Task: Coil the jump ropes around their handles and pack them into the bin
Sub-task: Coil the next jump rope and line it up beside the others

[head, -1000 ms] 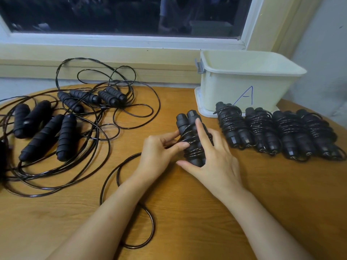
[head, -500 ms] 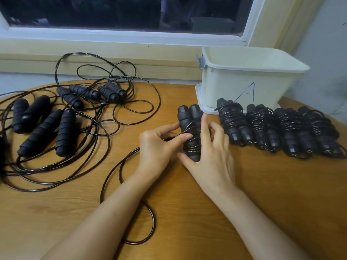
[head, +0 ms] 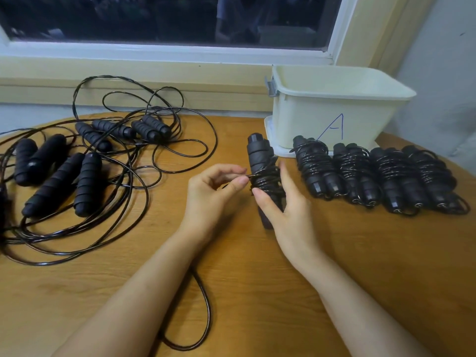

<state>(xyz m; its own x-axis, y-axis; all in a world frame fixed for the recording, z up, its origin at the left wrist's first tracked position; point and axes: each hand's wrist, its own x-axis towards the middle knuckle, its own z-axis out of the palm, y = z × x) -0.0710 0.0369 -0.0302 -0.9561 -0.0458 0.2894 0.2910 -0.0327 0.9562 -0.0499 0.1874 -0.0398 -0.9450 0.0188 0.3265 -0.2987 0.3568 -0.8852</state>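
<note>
where window (head: 164, 19) meets wooden table (head: 257, 292), left grip (head: 211, 194) pinching rope (head: 266, 176), right grip (head: 288, 210) clasping handles (head: 258, 153)

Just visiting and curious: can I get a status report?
Left hand pinches the rope, right hand grips the handles. Partly coiled, loose tail on table. Four coiled bundles sit before the bin.

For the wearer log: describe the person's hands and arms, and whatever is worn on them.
The left hand and the right hand wear no gloves, and no rings show on the fingers. The left forearm and the right forearm are bare down to the picture's bottom edge: no sleeve, watch or bracelet in view.
</note>
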